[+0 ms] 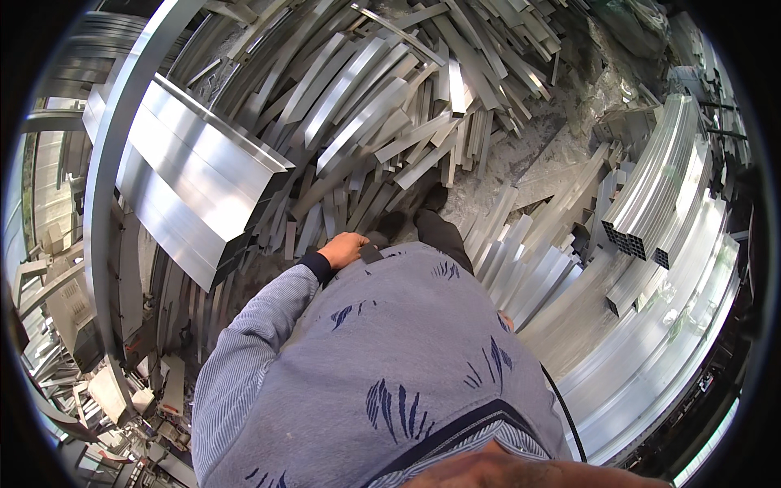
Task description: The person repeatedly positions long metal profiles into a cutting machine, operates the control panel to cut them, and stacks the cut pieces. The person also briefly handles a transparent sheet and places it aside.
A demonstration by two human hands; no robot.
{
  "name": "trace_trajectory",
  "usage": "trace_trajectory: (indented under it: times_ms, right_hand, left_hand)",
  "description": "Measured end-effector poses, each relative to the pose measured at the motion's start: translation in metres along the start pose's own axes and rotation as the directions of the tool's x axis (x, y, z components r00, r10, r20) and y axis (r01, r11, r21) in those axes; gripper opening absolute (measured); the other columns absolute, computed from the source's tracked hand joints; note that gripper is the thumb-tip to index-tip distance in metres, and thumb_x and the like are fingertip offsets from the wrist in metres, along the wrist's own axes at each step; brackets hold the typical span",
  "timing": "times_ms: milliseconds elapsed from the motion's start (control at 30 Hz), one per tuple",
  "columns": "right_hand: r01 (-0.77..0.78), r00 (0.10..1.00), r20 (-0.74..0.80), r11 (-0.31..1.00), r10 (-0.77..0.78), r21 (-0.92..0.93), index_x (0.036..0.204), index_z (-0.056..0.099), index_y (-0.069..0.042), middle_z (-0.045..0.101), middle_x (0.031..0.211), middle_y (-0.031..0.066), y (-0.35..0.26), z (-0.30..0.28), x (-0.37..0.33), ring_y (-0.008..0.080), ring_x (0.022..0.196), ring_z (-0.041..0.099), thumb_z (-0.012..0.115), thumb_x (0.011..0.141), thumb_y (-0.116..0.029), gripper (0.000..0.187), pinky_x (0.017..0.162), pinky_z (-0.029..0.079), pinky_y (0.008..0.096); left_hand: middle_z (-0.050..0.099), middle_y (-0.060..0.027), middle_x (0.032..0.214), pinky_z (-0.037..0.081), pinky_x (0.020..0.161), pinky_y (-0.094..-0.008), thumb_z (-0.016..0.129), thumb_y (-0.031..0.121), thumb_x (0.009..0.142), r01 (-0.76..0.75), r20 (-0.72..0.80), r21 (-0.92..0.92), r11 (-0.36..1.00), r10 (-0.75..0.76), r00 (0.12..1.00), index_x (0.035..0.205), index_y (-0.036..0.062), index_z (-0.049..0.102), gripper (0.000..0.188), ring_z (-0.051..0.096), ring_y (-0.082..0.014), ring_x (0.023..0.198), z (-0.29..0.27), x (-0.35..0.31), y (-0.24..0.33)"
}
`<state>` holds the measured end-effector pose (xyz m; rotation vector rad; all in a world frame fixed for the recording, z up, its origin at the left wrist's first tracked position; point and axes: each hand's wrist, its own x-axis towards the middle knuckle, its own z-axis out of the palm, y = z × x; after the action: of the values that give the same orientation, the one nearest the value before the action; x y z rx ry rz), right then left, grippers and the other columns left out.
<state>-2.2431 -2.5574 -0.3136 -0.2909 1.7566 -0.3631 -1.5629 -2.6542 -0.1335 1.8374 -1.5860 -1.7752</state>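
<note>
My left hand point(344, 250) is low in front of my body, its fingers curled. Against the fingertips lies a small dark flat piece point(370, 254); whether the hand grips it I cannot make out. Only a sliver of my right hand point(507, 322) shows at the right side of my grey-blue top, its fingers hidden behind the cloth. Ahead of my dark shoes point(435, 197) lies a loose heap of silver metal profiles point(366, 106), cut to many lengths. Both hands are apart from that heap.
At the left, a wide shiny metal profile stack point(195, 179) juts toward me beside an upright metal post point(102, 211). Bundled square tubes point(651, 195) and long profiles point(643, 350) line the right. Scrap pieces point(114, 398) fill the lower left. A dusty floor strip point(529, 154) runs ahead.
</note>
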Motion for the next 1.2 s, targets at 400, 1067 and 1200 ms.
trace_trajectory:
  times_ms: [400,1067,1200]
  right_hand:
    - [0.321,0.946,0.043,0.903,-0.323,-0.284,0.154,0.051,-0.001,0.069,0.112,0.0082,-0.454,0.004,0.108,0.0182,0.093,0.070,0.075,0.093,-0.019,0.068,0.075,0.055,0.0315]
    - [-0.014,1.000,0.026,0.994,0.017,-0.105,0.150,0.055,-0.004,0.068,0.098,0.0103,-0.414,0.056,0.170,0.0240,0.076,0.069,0.070,0.091,-0.010,0.061,0.062,0.055,0.0353]
    - [-0.039,0.994,0.096,0.981,0.058,-0.192,0.152,0.051,-0.004,0.072,0.106,0.0123,-0.418,0.125,0.157,0.0230,0.077,0.070,0.072,0.091,-0.012,0.065,0.058,0.053,0.0342]
  left_hand:
    - [0.057,-0.0081,0.072,0.043,0.066,-0.0350,0.071,0.032,0.104,0.206,-0.319,-0.165,0.964,-0.250,0.914,0.087,0.0003,0.062,0.037,0.047,-0.0140,0.070,-0.051,0.008,0.146]
    - [0.052,0.0045,0.073,0.043,0.049,-0.0270,0.067,0.039,0.106,-0.310,-0.708,-0.705,0.638,-0.663,0.244,0.091,0.0096,0.064,0.033,0.044,-0.0071,0.052,-0.233,-0.009,0.067]
    - [0.052,0.0050,0.073,0.044,0.049,-0.0273,0.066,0.039,0.106,-0.348,-0.763,-0.643,0.682,-0.609,0.217,0.094,0.0100,0.065,0.032,0.045,-0.0076,0.053,-0.348,0.040,0.035]
